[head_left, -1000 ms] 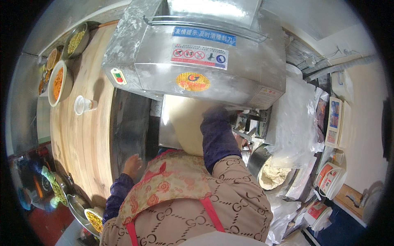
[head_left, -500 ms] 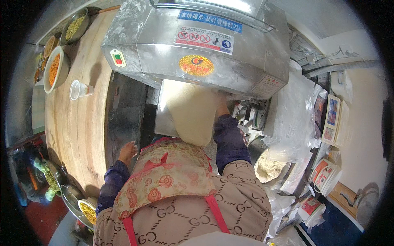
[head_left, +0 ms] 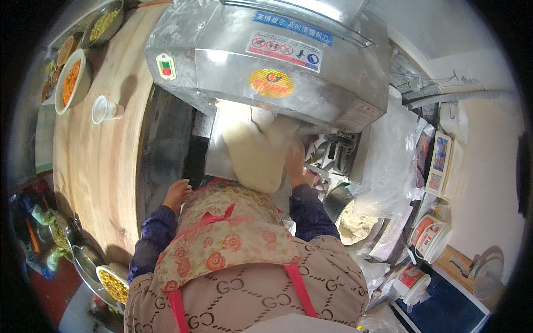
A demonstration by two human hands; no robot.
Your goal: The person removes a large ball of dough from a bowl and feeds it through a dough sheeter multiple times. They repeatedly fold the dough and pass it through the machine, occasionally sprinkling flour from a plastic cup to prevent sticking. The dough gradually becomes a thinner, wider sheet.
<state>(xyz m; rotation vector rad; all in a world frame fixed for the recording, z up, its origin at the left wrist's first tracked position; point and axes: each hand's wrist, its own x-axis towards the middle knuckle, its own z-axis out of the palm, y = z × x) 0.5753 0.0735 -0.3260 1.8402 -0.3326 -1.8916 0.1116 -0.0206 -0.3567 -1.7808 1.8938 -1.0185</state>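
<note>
A pale sheet of dough (head_left: 255, 158) hangs below the front of a metal dough-rolling machine (head_left: 222, 72) and drapes over its metal chute (head_left: 215, 158) toward my apron. Near the machine, the sheet's upper edge has a notch or fold. My right hand (head_left: 296, 165) is at the right edge of the dough, under the machine's front; its fingers are blurred and partly hidden, so their grip does not show. To the left of the dough, my left hand (head_left: 177, 193) is held beside the apron, empty, with loosely bent fingers apart.
A wooden table (head_left: 100, 172) runs along the left, carrying a clear plastic cup (head_left: 105, 110), a bowl of orange shreds (head_left: 71, 83) and a bowl of green pieces (head_left: 104, 25). At right are a metal bowl of floury dough (head_left: 358, 225), plastic sheeting (head_left: 388, 161) and white tubs (head_left: 432, 238).
My right hand has come out a little from under the machine, and more of it shows. The dough's upper part now has a notch. My left hand has shifted slightly; the view has moved a little.
</note>
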